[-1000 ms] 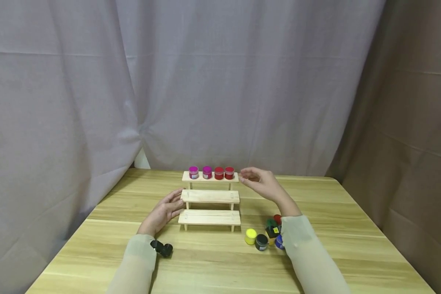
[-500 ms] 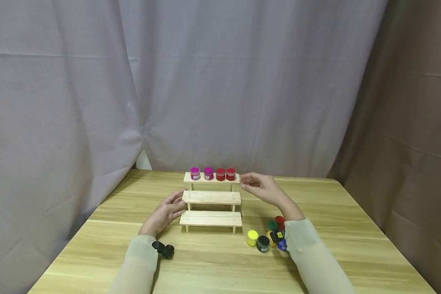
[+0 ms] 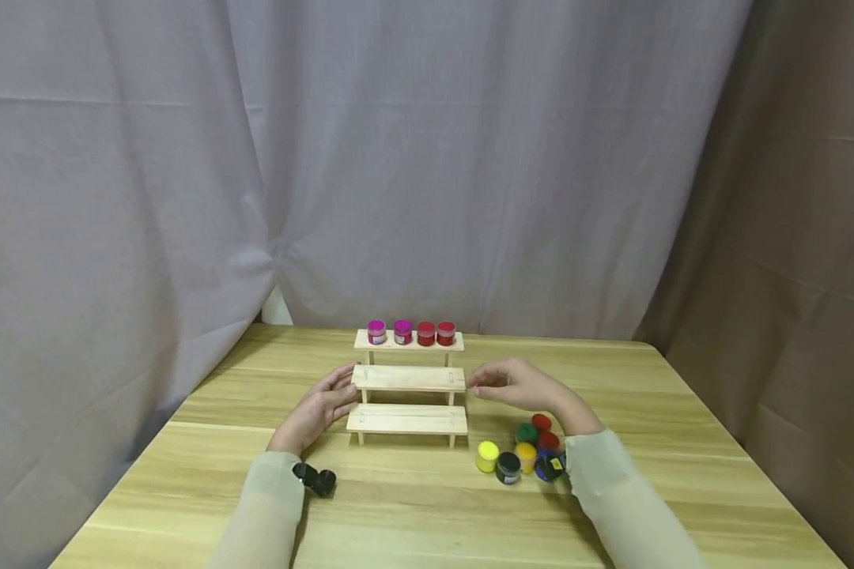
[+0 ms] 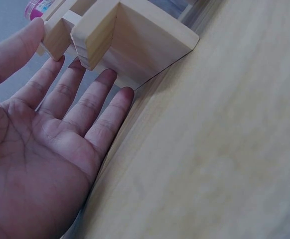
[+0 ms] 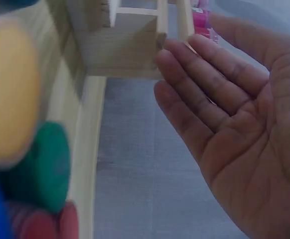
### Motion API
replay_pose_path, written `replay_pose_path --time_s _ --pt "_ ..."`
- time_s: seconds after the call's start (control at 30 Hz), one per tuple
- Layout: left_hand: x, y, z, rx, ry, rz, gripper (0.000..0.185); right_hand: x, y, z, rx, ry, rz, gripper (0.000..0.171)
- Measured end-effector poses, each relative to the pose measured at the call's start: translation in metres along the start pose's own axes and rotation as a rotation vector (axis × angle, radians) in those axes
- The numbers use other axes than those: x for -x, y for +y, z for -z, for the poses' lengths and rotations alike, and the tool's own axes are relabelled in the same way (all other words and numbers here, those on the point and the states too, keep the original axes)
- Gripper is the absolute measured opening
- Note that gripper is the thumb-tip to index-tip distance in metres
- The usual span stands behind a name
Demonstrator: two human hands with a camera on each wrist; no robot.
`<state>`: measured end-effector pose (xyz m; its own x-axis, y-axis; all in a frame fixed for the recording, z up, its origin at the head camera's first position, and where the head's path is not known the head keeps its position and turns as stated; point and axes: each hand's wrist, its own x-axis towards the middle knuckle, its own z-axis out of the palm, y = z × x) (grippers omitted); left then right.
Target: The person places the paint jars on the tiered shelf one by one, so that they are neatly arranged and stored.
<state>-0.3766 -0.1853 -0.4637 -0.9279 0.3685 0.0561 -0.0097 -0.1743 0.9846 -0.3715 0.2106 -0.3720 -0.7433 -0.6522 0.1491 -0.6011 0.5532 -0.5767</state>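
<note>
A three-tier wooden rack (image 3: 407, 420) stands mid-table. On its top tier sit two magenta paint jars (image 3: 402, 333) to the left and two red paint jars (image 3: 425, 334) to the right. My left hand (image 3: 318, 408) is at the rack's left side, fingers extended, and in the left wrist view its fingertips (image 4: 126, 93) touch or nearly touch the wood. On the other side, my right hand (image 3: 521, 387) is beside the middle tier. In the right wrist view its palm shows bare, the fingers slightly bent and close to the rack's end; contact is unclear.
Right of the rack, near the right sleeve, several loose jars are grouped: a yellow jar (image 3: 487, 457), a black jar (image 3: 508, 468), an orange jar (image 3: 526, 457), a green jar (image 3: 527, 434), plus red and blue ones. A grey curtain (image 3: 427, 174) hangs behind the table.
My right hand has come down and toward me, from beside the top tier to beside the middle tier. More of the loose jars show now. My left hand stays in place.
</note>
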Motion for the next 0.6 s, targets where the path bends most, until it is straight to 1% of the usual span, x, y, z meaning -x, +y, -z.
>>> replay_pose_path --time_s 0.07,0.2,0.27,0.37,0.47,0.6 --pt "-0.001 0.001 0.0 0.0 0.006 0.007 0.067 0.004 0.001 0.001 0.004 -0.037 0.009 0.025" --pt "-0.001 0.003 -0.001 -0.002 0.011 0.013 0.067 0.011 0.002 0.001 0.008 -0.061 0.02 0.023" --pt "-0.002 0.003 -0.001 -0.003 0.007 0.009 0.067 0.014 0.004 -0.001 0.0 -0.087 0.013 0.024" --pt "-0.002 0.003 -0.001 0.0 0.002 0.002 0.067 0.018 0.007 -0.005 -0.021 -0.173 -0.014 0.027" --pt "-0.002 0.003 -0.001 0.001 -0.002 0.004 0.068 0.02 0.01 -0.012 -0.074 -0.263 -0.067 0.029" --pt "-0.001 0.003 -0.001 0.003 0.001 0.01 0.068 0.021 0.012 -0.02 -0.147 -0.327 -0.108 0.031"
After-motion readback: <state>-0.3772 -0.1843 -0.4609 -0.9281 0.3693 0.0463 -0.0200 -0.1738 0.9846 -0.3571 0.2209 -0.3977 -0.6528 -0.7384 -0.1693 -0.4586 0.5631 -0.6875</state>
